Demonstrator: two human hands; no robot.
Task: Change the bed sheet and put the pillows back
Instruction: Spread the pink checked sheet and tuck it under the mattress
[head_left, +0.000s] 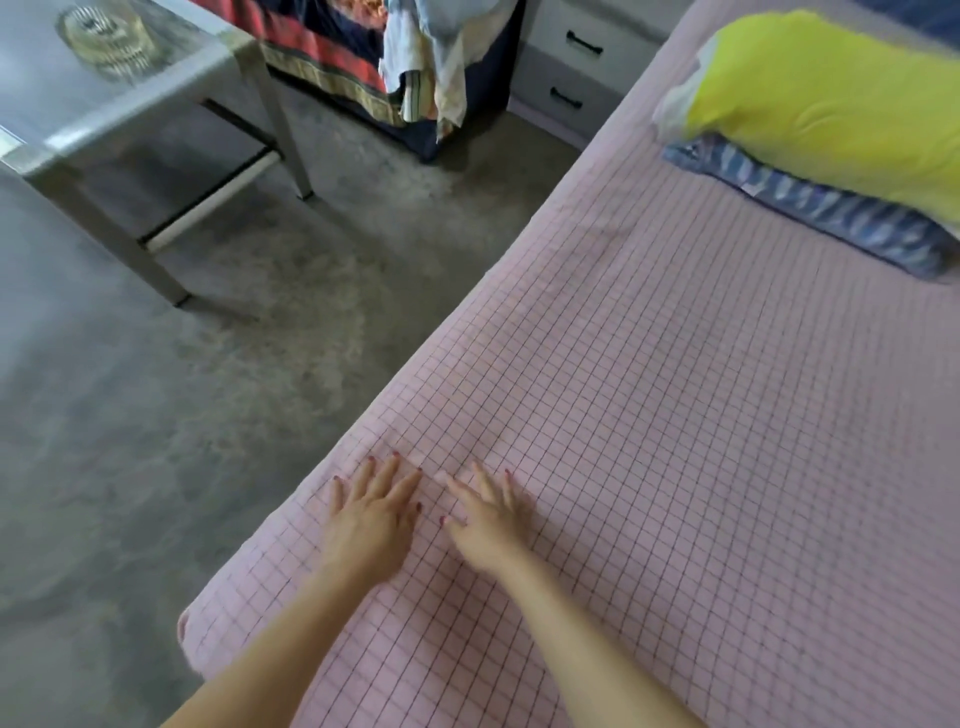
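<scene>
While both hands lay flat on the sheet, I saw the left hand and the right hand side by side near the bed's edge, fingers straight and spread, grasping nothing. The pink checked sheet covered the bed. At the far end, a yellow pillow rested on a blue pillow. A bench stood on the floor beside the bed.
</scene>
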